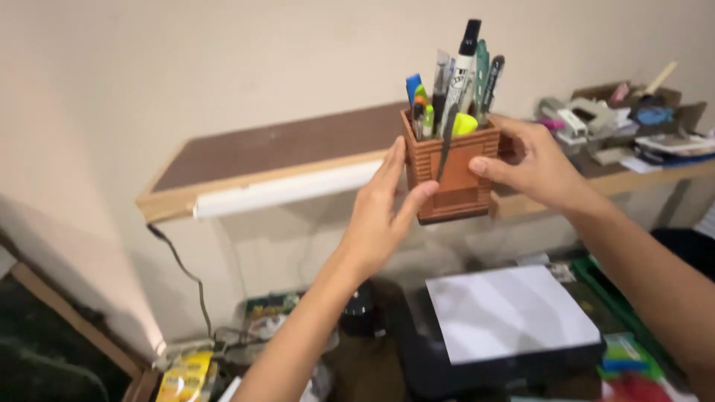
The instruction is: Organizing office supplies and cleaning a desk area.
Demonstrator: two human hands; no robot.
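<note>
— Pen holder (456,179) was up in the air, just in front of the shelf (283,152)?
— Yes. Left hand (383,216) and right hand (536,167) gripped its sides. Maybe markers (465,71) stood inside.

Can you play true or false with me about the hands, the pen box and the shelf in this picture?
1. Both hands hold the brown pen holder. True: the left hand and the right hand grip its sides.
2. The pen holder is empty. False: it is full of pens and markers.
3. A lit tube light runs under the wooden shelf. True.
4. The holder stands on the floor. False: it is held up in front of the shelf.
5. A white sheet lies on the dark box below. True.
</note>
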